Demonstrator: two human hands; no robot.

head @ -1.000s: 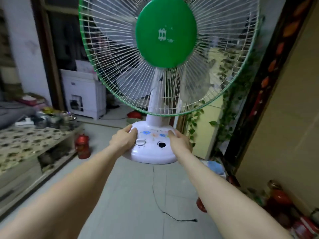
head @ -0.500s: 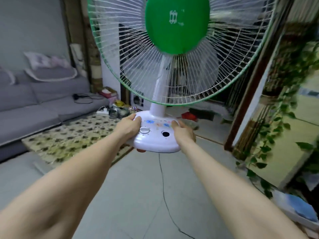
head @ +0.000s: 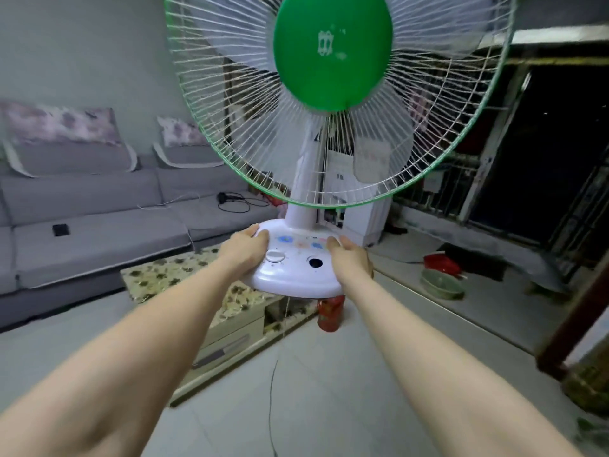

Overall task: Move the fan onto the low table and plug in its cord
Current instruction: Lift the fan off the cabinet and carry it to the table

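Both hands are on the fan (head: 333, 103), and it rides in the air, base and all, out in front of the chest. The left hand (head: 245, 250) wraps the left edge of the white base (head: 295, 275), fingers curled over the rim, thumb up by the round dial (head: 275, 256); the right hand (head: 350, 258) mirrors it on the right edge, so each grip is closed on the base. That looks a sensible hold: the big green-rimmed cage sits high and top-heavy, and two hands low and wide apart keep the stem upright, tipped only slightly. The base hangs above the near corner of the low desk (head: 171, 275), the one with the patterned top, not touching it. The cord (head: 271, 407) trails down from under the base and runs across the tiled floor (head: 329, 390) toward the bottom of the view; its plug is out of sight. Now for the room to move: the desk top shows bare patterned surface to the left, toward the grey sofa (head: 99, 225), so there looks to be space to set the base well in from the edge. Watch that corner, though, a base set half over it could tip. A red jar (head: 330, 313) stands on the floor just beside the desk end, right under the base, and a green bowl (head: 441, 285) lies further right. The dangling cord could snag on the desk corner on the way down.
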